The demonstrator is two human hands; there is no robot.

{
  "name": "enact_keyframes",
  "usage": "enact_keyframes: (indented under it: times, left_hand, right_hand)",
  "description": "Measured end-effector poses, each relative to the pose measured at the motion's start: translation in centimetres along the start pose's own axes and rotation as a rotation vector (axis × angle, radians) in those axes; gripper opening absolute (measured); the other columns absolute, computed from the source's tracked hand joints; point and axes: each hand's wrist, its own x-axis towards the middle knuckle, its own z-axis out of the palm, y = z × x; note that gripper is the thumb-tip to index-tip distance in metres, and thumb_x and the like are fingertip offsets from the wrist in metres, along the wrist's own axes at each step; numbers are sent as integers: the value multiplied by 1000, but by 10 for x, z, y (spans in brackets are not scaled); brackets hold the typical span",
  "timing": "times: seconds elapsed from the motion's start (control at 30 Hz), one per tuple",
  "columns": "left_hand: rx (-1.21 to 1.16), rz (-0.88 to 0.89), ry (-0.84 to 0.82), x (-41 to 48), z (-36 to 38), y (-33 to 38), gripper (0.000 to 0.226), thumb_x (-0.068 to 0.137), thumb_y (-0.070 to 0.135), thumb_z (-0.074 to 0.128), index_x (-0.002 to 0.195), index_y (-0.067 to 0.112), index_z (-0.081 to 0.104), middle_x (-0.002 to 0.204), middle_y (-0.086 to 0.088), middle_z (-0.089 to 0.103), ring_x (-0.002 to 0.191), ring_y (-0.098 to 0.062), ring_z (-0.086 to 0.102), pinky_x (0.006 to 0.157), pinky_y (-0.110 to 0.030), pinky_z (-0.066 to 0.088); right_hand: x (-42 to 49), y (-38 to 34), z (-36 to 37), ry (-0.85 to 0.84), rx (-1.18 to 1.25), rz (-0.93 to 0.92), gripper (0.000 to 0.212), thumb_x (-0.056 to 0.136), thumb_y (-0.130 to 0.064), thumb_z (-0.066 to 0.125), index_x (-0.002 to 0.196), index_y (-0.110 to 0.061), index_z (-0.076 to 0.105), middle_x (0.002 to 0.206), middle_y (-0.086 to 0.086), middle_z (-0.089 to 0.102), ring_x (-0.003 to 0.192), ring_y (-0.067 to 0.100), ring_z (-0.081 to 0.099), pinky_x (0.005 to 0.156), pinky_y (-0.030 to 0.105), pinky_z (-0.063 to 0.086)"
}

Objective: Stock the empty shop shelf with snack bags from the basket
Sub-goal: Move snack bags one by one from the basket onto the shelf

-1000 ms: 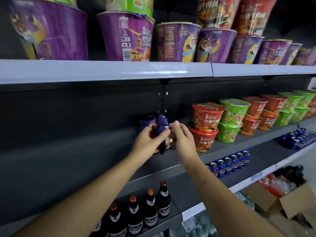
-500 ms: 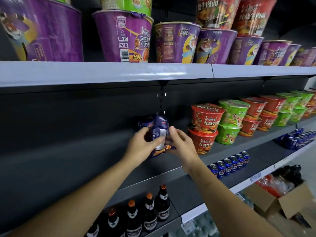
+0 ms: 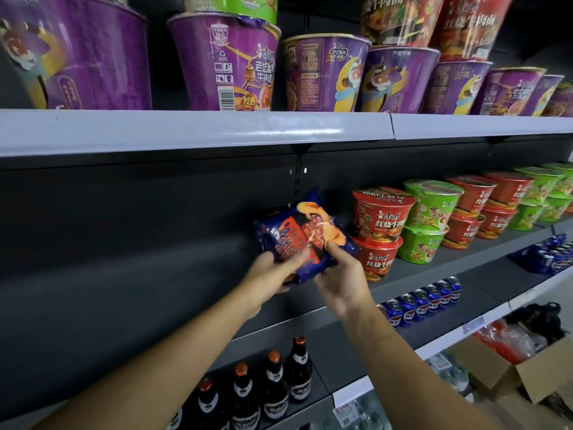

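— Where is the snack bag (image 3: 305,243)?
— Over the dark middle shelf (image 3: 431,273), just left of the stacked red noodle bowls (image 3: 379,234), tilted with its printed front toward the camera. The left hand (image 3: 268,276) grasps its lower left edge and the right hand (image 3: 339,282) pinches its lower right corner, thumb on the front.
— Any containers?
— An open cardboard box (image 3: 493,375) at lower right holds clear-wrapped packs with red inside; what they are is too blurred to tell.
— What else is unclear?
— Whether a second blue packet overlaps behind the first, and whether the bag's bottom touches the shelf board: the hands cover that. The purple bowls (image 3: 223,63) on the top shelf are cut off at the frame edge, and the beer bottles (image 3: 274,384) below are cropped at the bottom.
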Motion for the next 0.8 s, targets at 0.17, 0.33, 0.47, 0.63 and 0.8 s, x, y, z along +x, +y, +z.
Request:
enact_keyframes:
  times: [0.17, 0.33, 0.47, 0.63, 0.8]
  left_hand:
    - [66, 8, 8, 9, -11, 4, 31, 91, 18, 73, 116, 11, 56, 98, -12, 75, 73, -23, 73, 68, -34, 62]
    - [408, -8, -20, 27, -29, 13, 24, 84, 17, 79, 103, 15, 63, 81, -4, 67, 54, -12, 53, 40, -20, 37]
    - [422, -2, 29, 38, -29, 14, 23, 80, 12, 82, 96, 13, 66, 74, 0, 60, 55, -11, 46, 41, -17, 31]
    - [358, -1, 133, 57, -24, -9, 39, 76, 4, 84, 92, 20, 53, 88, -3, 62, 66, -10, 54, 49, -20, 37]
    - [338, -45, 213, 72, -23, -39, 38, 83, 9, 79, 102, 12, 47, 88, -9, 61, 71, -21, 58, 57, -35, 50]
  right_hand:
    - [7, -3, -14, 130, -220, -77, 50, 89, -11, 66, 138, -12, 53, 127, 16, 67, 107, 29, 67, 81, 36, 56]
    - [12, -17, -22, 166, -652, -286, 64, 84, -25, 80, 141, -30, 50, 134, -5, 56, 116, 10, 59, 93, 25, 52]
    - [25, -5, -37, 301, -1196, -287, 47, 89, -32, 75, 132, -16, 63, 141, 3, 51, 128, 21, 52, 103, 30, 44]
    - [33, 11, -59, 411, -1511, -110, 29, 88, -57, 65, 89, -29, 69, 103, 4, 70, 112, 30, 58, 93, 41, 47]
    - [44, 14, -65, 482, -1720, -115, 37, 93, -61, 55, 106, -31, 73, 110, 4, 70, 117, 30, 53, 91, 41, 35]
